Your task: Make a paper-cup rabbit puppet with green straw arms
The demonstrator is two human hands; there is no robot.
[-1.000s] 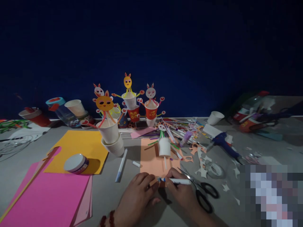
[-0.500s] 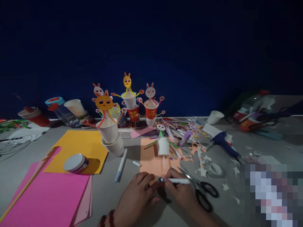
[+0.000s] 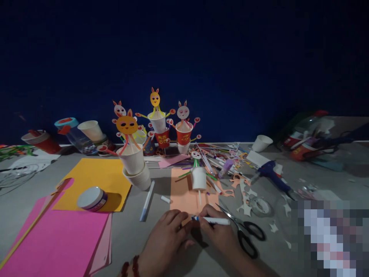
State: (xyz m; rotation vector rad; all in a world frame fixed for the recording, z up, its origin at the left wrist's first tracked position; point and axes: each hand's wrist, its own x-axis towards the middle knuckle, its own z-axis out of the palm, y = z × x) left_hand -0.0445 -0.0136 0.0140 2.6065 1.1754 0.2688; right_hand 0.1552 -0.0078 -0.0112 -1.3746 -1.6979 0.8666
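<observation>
My right hand (image 3: 217,229) is closed around a white marker (image 3: 217,221), its blue tip end pointing left at the paper. My left hand (image 3: 168,234) bends its fingers over the near edge of peach-orange paper (image 3: 180,196) and pinches it beside the marker's tip. Whether that bit is a separate small piece, I cannot tell. Just beyond, a white paper cup (image 3: 198,179) with a rabbit face, green straw arms and a stick below lies on the peach sheet. Black-handled scissors (image 3: 245,229) lie right of my right hand. A loose white cap (image 3: 165,199) sits beyond my left hand.
Rabbit-faced cup figures (image 3: 127,125) stand at the back. Another marker (image 3: 147,202), a round jar (image 3: 92,198) and pink sheets (image 3: 66,238) lie left. Right are clear tape (image 3: 260,206), a blue glue gun (image 3: 273,175), paper scraps and a purple glue stick (image 3: 225,168).
The marker and my right hand have shifted very slightly left. My left hand stays nearly in place, and the things on the table look the same.
</observation>
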